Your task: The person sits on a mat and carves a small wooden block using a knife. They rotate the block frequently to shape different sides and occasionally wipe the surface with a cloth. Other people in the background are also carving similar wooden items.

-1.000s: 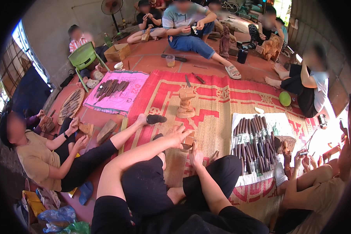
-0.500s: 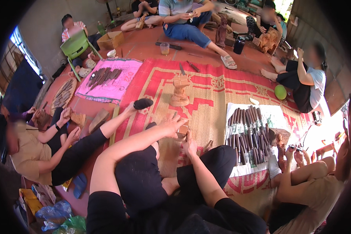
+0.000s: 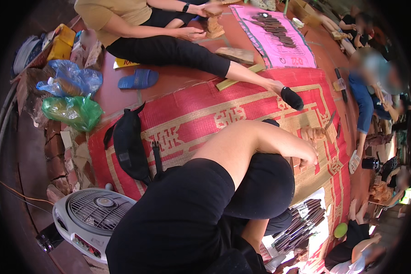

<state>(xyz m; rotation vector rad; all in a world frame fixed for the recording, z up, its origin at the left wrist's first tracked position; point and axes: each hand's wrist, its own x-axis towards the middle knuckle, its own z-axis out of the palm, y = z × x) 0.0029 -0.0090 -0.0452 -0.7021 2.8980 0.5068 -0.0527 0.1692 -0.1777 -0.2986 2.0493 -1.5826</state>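
My left hand point(image 3: 311, 156) reaches past my bent knee, its fingers curled down at a small brown wooden block point(image 3: 296, 161). The knee hides part of the block and the lower side of the grip. Of my right arm only the forearm point(image 3: 255, 230) shows, below the knee; its hand is hidden. Just beyond my left hand stands a carved wooden piece point(image 3: 311, 133) on the mat, with a knife point(image 3: 329, 120) beside it. Rows of dark-handled carving tools point(image 3: 301, 223) lie on a white cloth to the right of my knee.
A red and tan mat point(image 3: 192, 105) spreads below me, bearing a black waist bag point(image 3: 131, 144). A grey fan point(image 3: 100, 205) stands lower left, near a green plastic bag point(image 3: 73, 112). A co-worker's socked foot point(image 3: 292, 98) extends onto the mat; more tools lie on a pink cloth point(image 3: 301, 59).
The view has swung to my left, bringing the fan, waist bag and plastic bags into sight. My right hand has gone out of sight behind my knee. My left hand stays by the wooden block.
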